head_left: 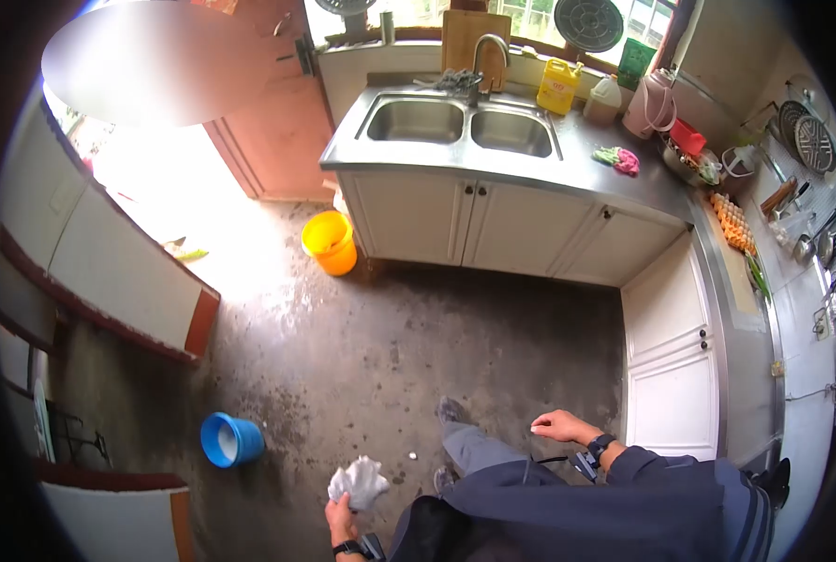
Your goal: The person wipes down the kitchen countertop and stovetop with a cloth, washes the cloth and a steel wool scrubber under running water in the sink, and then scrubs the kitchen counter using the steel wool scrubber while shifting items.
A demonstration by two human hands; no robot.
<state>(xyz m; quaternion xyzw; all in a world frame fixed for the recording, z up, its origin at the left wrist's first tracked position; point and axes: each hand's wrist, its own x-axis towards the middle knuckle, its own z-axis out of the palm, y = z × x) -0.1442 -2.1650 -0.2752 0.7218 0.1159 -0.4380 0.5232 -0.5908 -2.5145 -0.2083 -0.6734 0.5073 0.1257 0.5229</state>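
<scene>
My left hand is closed around a crumpled white cloth, held low at the bottom of the head view. The cloth spreads out above the fingers over the dark floor. My right hand hangs in the air beside my leg, its fingers loosely stretched out to the left and holding nothing I can see. Both wrists carry black straps with a small device. To the left of the cloth, a blue bucket with something pale inside stands on the floor.
A yellow bucket stands by the sink cabinet. Above it are a double steel sink, a yellow jug and a pink-and-green cloth. Eggs sit on the right counter. A brown door stands ajar at upper left.
</scene>
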